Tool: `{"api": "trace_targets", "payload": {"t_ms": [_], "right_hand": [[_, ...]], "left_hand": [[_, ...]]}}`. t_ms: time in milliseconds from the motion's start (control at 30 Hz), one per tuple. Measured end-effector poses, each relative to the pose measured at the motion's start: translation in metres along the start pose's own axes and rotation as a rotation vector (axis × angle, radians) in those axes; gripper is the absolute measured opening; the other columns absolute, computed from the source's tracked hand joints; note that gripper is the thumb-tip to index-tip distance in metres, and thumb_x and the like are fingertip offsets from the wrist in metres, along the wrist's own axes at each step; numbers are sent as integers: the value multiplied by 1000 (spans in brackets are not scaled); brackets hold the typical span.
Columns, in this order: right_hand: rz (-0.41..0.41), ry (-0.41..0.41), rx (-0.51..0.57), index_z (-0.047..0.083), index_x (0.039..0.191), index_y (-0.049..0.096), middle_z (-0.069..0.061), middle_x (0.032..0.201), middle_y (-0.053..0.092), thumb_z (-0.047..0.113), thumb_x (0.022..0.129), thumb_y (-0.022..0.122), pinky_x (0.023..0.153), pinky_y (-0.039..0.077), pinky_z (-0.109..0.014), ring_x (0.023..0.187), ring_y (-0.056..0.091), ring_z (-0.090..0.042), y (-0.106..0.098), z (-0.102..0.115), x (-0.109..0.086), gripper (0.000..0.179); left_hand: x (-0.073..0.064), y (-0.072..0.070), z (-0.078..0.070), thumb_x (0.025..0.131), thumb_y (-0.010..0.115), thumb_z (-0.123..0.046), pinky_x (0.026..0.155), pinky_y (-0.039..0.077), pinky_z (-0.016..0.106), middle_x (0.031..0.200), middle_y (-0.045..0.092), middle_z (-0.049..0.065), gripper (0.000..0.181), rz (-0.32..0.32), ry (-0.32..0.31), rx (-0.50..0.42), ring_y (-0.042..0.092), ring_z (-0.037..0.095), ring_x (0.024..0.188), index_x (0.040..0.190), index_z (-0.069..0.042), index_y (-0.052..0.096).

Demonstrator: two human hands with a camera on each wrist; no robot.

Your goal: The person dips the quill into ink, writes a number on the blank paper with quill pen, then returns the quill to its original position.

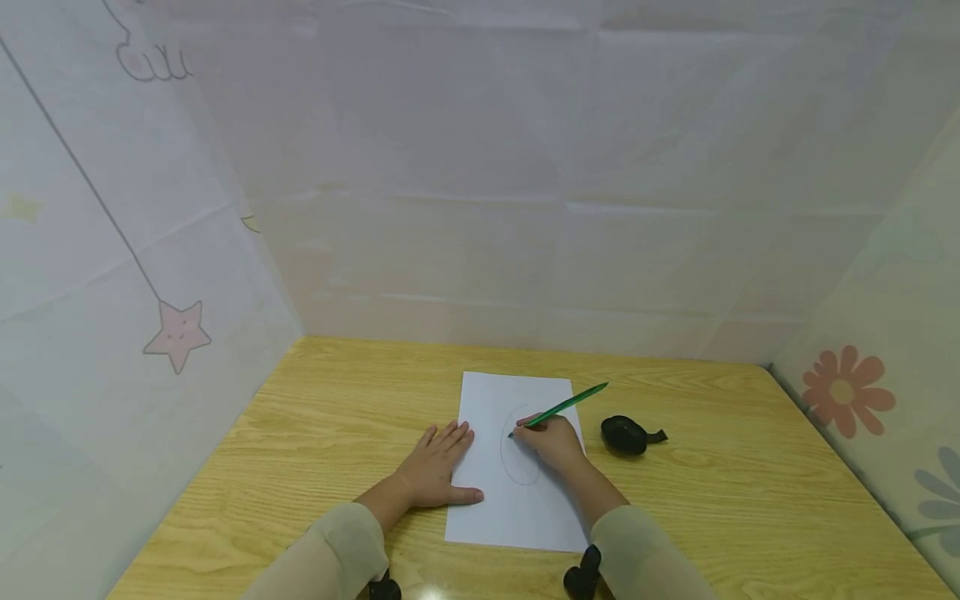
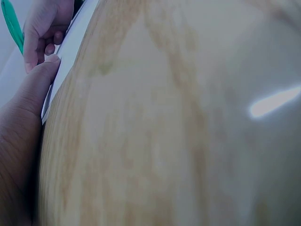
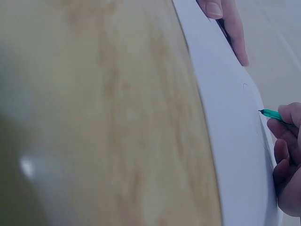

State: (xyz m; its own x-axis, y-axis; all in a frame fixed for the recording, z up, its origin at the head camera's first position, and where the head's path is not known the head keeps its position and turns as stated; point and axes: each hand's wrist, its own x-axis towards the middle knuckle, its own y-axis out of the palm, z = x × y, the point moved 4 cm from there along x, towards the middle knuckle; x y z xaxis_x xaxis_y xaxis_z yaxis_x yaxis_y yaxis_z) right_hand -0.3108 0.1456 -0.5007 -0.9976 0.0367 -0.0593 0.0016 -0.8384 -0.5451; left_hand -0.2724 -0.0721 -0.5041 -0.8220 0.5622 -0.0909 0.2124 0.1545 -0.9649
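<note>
A white sheet of paper (image 1: 487, 525) lies on the wooden table, with a thin oval line (image 1: 513, 477) drawn on it. My left hand (image 1: 435, 467) rests flat on the paper's left edge, fingers spread and thumb pointing right. In my right hand (image 1: 555, 442) a slim green pen (image 1: 573, 400) is pinched between thumb and fingers, tilted up to the right. Its dark tip is at the paper, inside the oval. In the right wrist view the pen (image 3: 270, 113) shows only its tip end, and the line curves below it.
A black rounded object (image 1: 624, 435) with a short tab lies right of the paper. The table (image 1: 337, 400) is walled by pale printed sheets (image 1: 465, 167) at the back and sides. Black devices (image 1: 582, 575) sit at both wrists, by the light sleeves.
</note>
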Motion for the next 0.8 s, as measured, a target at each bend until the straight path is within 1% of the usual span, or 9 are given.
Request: {"api": "trace_targets", "payload": {"t_ms": [167, 367, 600, 800], "right_hand": [[6, -9, -1, 9, 93, 77, -7, 98, 75, 21, 84, 74, 86, 57, -40, 100, 69, -26, 1, 3, -2, 15], [13, 0, -13, 11, 93, 77, -6, 98, 75, 22, 84, 74, 87, 56, -40, 101, 69, -25, 2, 3, -2, 15], [22, 3, -10, 11, 91, 77, -4, 95, 75, 23, 83, 75, 82, 56, -37, 94, 68, -20, 2, 4, -2, 15], [31, -2, -12, 11, 91, 77, -5, 94, 75, 23, 83, 75, 80, 56, -35, 92, 68, -19, 3, 4, -3, 15]], "left_hand": [[0, -1, -1, 85, 53, -72, 124, 10, 52, 165, 18, 7, 101, 1, 2, 1, 14, 25, 154, 157, -9, 21], [0, -1, 0, 85, 53, -71, 124, 10, 52, 165, 18, 8, 100, -2, 7, -3, 14, 25, 154, 157, -8, 22], [-1, -2, -1, 86, 54, -71, 124, 10, 52, 165, 18, 8, 101, -2, 9, -4, 14, 25, 154, 157, -8, 22], [-2, -2, -2, 86, 55, -70, 123, 11, 53, 165, 19, 9, 100, -2, 15, 9, 15, 27, 153, 156, -7, 23]]}}
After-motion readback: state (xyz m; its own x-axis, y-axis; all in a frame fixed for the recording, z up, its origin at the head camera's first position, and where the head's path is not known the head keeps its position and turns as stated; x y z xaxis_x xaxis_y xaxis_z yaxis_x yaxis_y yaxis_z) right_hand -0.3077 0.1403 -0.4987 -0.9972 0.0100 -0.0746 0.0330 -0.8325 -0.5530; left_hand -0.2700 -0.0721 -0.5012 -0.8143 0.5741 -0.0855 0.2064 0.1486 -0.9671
